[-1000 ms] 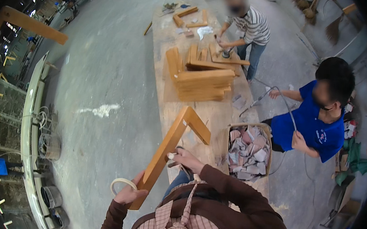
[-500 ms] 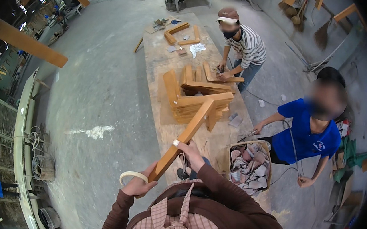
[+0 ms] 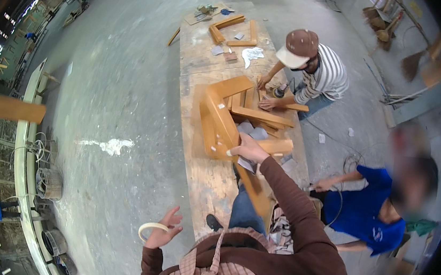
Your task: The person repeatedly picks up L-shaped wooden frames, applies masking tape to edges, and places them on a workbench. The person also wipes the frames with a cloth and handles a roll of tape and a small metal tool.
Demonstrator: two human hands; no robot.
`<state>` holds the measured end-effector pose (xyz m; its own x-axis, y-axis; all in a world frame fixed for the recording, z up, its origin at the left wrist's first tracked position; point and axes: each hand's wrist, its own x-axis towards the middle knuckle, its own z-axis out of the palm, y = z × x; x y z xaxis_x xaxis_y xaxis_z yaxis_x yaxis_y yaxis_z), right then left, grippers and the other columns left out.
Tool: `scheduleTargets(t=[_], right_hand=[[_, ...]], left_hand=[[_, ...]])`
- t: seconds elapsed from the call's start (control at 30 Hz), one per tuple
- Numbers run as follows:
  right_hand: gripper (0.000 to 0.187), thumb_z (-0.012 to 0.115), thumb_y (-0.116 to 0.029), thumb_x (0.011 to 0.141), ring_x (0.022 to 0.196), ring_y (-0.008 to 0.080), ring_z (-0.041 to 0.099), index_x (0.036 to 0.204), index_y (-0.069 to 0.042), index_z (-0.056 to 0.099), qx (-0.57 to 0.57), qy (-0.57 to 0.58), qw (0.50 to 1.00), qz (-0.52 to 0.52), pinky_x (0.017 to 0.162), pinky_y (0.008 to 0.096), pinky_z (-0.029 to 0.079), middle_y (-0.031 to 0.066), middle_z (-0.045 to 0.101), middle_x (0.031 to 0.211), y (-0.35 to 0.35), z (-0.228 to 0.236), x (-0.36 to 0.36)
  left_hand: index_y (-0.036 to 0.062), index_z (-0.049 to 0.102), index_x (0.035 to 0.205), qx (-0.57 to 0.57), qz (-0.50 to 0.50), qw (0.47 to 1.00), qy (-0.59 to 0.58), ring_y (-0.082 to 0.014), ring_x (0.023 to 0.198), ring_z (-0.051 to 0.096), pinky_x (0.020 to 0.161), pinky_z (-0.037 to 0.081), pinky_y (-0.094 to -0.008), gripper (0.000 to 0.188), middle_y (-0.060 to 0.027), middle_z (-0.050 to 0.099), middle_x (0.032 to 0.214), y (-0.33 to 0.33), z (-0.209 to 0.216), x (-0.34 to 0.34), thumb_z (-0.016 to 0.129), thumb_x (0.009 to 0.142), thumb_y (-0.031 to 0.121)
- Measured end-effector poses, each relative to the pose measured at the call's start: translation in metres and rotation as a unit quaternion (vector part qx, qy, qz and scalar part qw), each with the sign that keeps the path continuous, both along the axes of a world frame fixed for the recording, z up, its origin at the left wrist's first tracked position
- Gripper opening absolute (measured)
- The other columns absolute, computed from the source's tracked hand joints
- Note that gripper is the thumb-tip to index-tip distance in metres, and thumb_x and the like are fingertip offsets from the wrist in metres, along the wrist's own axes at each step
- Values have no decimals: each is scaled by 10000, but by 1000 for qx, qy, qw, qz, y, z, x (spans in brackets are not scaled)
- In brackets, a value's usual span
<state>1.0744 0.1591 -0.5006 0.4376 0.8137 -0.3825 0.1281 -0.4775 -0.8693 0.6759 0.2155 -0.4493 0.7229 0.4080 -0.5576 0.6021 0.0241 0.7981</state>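
My right hand reaches over the stack on the table, its thumb and fingers closed round the near end of an L-shaped wooden frame piece. A white wrap covers the thumb tip. Just below that hand a blurred wooden bar slants toward me; whether it joins the held piece I cannot tell. My left hand is apart from the wood, over the floor at the table's left, fingers spread and holding nothing. A cream roll of tape hangs round its wrist.
On the long plywood table lie more wooden pieces, sanding scraps and a white cloth. A striped-shirted person works at its right side with a tool. Nearer, someone in blue stands beside a box of scraps.
My left hand has let go of the wooden piece and moved down-left, opening. My right hand has gone forward to the stack. The person in blue has bent lower.
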Motion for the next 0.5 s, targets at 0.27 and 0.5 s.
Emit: scheduleTargets(t=[0.27,0.5], right_hand=[[672,740,-318,588,971,366,611,1172,-66,521,-253,-202,926,196,811,446,469,208,645,991,48,-92,171],[541,705,-247,637,927,344,631,1101,-29,533,-296,-273,882,243,768,451,489,201,655,930,61,-216,262]], left_hand=[[76,330,1395,-137,180,971,81,-228,1056,573,889,480,-350,633,-178,588,1154,17,-46,71,644,846,78],[69,378,1366,-142,236,942,193,-224,984,612,868,484,-337,575,-163,632,1085,5,-88,75,635,852,103]])
